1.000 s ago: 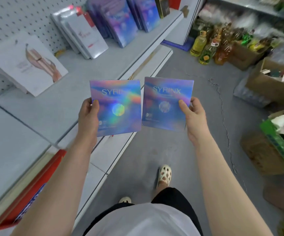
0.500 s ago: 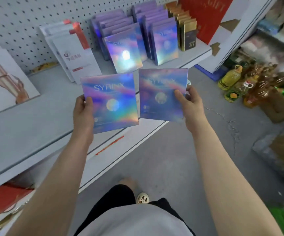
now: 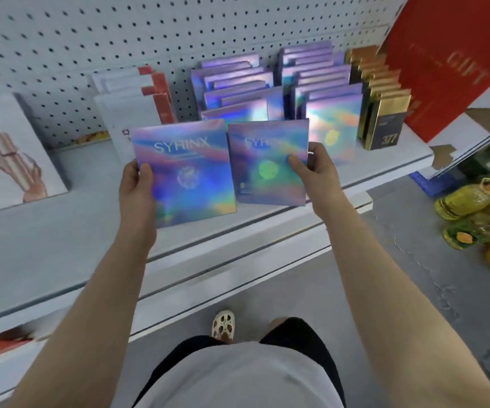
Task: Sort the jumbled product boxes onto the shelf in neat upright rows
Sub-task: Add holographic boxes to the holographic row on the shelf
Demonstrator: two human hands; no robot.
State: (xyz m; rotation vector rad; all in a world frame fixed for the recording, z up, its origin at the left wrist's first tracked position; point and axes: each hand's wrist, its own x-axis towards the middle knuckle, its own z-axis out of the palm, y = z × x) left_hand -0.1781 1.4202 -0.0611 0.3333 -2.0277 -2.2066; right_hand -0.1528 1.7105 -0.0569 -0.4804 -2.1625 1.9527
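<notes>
Two flat shiny boxes printed SYRINX are held side by side, faces up toward the camera, above the front part of the shelf (image 3: 61, 248). The left box (image 3: 185, 172) sits slightly lower and nearer; the left hand (image 3: 136, 192) grips its left edge, thumb on the front face and the other fingers hidden behind it. The right box (image 3: 267, 163) is gripped at its right edge by the right hand (image 3: 317, 175), thumb pressed across the front near the round green mark, fingers curled round the back. The inner edges of the two boxes lie just beside each other; whether they touch cannot be told.

Behind them on the shelf stand two upright rows of the same shiny boxes (image 3: 332, 125), one row behind each held box, running back to the white pegboard wall (image 3: 120, 39). Just right of those rows is a row of black and gold boxes (image 3: 388, 125), the front one marked 377. A big red gift box (image 3: 455, 54) leans at the shelf's right end. Left of the shiny rows stand white boxes with red corners (image 3: 132, 95), and farther left a large white box (image 3: 11, 154) with a pinkish picture leans back.

On the grey floor (image 3: 385, 290) to the right stand bottles of yellow oil (image 3: 464, 198). Below, one pale perforated shoe (image 3: 223, 325) shows beside the shelf base.
</notes>
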